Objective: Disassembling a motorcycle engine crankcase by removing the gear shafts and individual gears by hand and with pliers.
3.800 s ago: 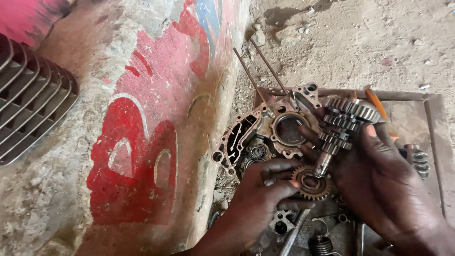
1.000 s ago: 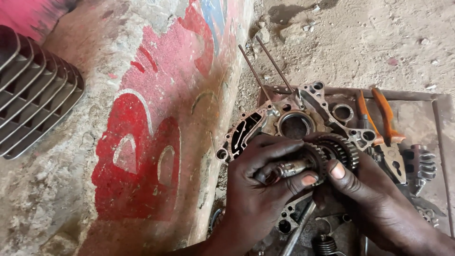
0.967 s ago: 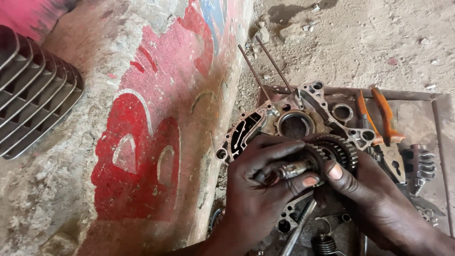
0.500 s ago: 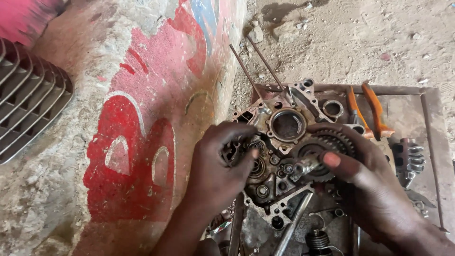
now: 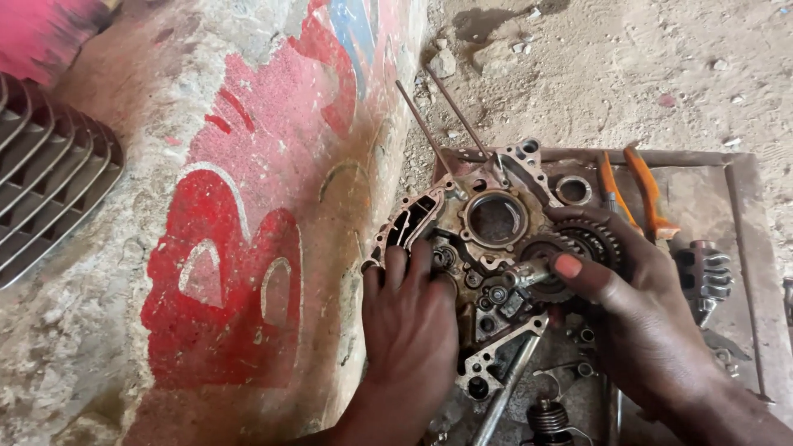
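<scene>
Greasy left hand (image 5: 409, 318) flat on crankcase (image 5: 487, 248); right hand (image 5: 640, 310) pinching gear cluster (image 5: 570, 248).

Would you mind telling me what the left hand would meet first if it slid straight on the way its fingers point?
The left hand points up the picture across the engine case. Its fingertips would probably meet the case's slotted upper-left edge first, though depth is hard to judge.

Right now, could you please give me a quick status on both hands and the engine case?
Left hand flat on grimy aluminium engine case. Right hand gripping toothed gear cluster seated in case. Orange-handled pliers lie clear.
</scene>
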